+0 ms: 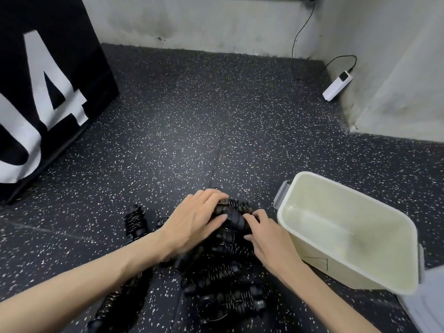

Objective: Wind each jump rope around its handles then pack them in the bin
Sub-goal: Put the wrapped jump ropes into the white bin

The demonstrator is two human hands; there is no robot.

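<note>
We look down on a dark speckled floor in a grey-walled corner, a black banner leaning at its left edge. Several wound ropes lie heaped near the floor's near edge, partly hidden under our forearms and blurred. Our left hand and right hand both curl around one black rope, its cord coiled tightly about its handles. A cream bin stands just right.
</note>
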